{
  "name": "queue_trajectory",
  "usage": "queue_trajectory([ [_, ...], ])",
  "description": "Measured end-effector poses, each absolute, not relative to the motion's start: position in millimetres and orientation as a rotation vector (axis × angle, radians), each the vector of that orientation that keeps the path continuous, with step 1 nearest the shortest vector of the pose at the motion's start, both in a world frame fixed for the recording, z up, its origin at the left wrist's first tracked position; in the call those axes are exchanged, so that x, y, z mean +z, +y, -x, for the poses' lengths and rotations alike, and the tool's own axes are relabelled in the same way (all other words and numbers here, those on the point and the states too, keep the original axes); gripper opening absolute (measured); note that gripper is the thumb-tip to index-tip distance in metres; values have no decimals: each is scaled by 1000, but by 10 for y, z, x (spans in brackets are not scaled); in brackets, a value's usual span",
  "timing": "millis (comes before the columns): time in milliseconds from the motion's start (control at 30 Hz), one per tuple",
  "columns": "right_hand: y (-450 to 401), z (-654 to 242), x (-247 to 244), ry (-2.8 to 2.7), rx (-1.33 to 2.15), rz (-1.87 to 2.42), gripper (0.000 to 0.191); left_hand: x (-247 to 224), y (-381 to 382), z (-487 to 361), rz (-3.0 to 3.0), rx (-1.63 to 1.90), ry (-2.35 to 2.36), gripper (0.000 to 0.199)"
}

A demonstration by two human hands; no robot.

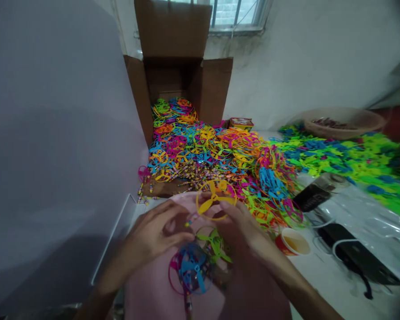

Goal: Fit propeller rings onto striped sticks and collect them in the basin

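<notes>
Head view | yellow spinner (216, 200) is held over pink cloth (146, 291), clamped between left hand (156, 233) and right hand (240, 229), hands together | blue spinner (190, 269) and green spinner (215, 246) are laid on cloth | spinner heap (200, 151) is piled ahead, before carton (173, 31)

Hands, bare, one pair, raised and meeting at centre of view. Left hand (156, 233): back turned upward, fingers (176, 218) curled inward toward the right hand (238, 229). Right hand: slightly blurred, knuckles uppermost, fingers (225, 209) bent, tips near the left hand's. Left forearm (115, 278) and right forearm (286, 278): bare, rising from the lower frame edge, converging.
</notes>
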State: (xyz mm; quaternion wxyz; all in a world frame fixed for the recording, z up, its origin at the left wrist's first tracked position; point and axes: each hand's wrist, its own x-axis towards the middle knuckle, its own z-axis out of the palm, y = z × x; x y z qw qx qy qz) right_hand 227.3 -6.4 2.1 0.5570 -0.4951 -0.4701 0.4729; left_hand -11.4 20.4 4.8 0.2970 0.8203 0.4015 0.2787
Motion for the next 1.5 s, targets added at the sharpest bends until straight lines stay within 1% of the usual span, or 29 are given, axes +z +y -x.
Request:
queue_trajectory([
  [33,2,-2412,-2,-1211,971,1270,37,-27,235,219,-2253,738,1162,44],
  [67,77,-2552,-27,-1322,803,1377,37,-106,254,318,-2296,757,1248,45],
  [100,157,-2683,-53,-1401,642,1451,35,-184,260,404,-2309,783,1314,41],
  [133,239,-2795,-76,-1463,565,1485,34,-256,254,472,-2294,818,1361,35],
  [167,318,-2883,-92,-1518,599,1499,36,-318,240,517,-2266,840,1389,31],
  [233,454,-2972,-93,-1621,821,1414,43,-405,194,551,-2184,861,1427,29],
  [267,506,-2977,-75,-1698,953,1325,43,-431,168,551,-2142,860,1447,30],
  [333,587,-2943,-20,-1891,1151,1121,37,-464,122,544,-2073,837,1491,32],
  [400,665,-2908,13,-2028,1190,1056,37,-492,93,558,-2011,812,1508,37],
  [433,716,-2907,2,-2048,1109,1147,39,-511,87,574,-1981,816,1500,40],
  [500,844,-2942,-93,-1985,789,1485,39,-564,90,613,-1911,870,1444,42],
  [533,914,-2973,-176,-1924,588,1675,35,-596,97,629,-1870,910,1406,41],
  [600,1043,-3040,-389,-1819,362,1908,24,-665,121,644,-1774,971,1337,36],
  [733,1163,-3123,-791,-1714,236,2099,38,-760,141,596,-1600,986,1269,25],
  [800,1173,-3152,-888,-1682,210,2109,42,-763,117,558,-1528,1036,1270,28],
  [867,1183,-3196,-898,-1643,200,2075,38,-727,80,529,-1470,1096,1292,32],
  [933,1207,-3249,-839,-1595,231,2009,29,-657,52,513,-1433,1125,1343,34],
  [967,1222,-3270,-791,-1566,264,1968,28,-615,46,508,-1435,1127,1365,36],
  [1133,1158,-3136,-462,-1403,466,1719,40,-407,52,416,-1544,1104,1382,42],
  [1200,998,-2946,-308,-1304,650,1543,40,-342,32,335,-1561,1101,1367,42],
  [1267,773,-2723,-155,-1019,1023,1197,42,-285,0,240,-1584,1060,1311,40],
  [1333,537,-2516,-25,-829,1189,1036,46,-234,-28,145,-1622,990,1242,38],
  [1500,178,-2211,83,-739,1342,939,33,-164,-35,-33,-1639,982,1172,36],
])
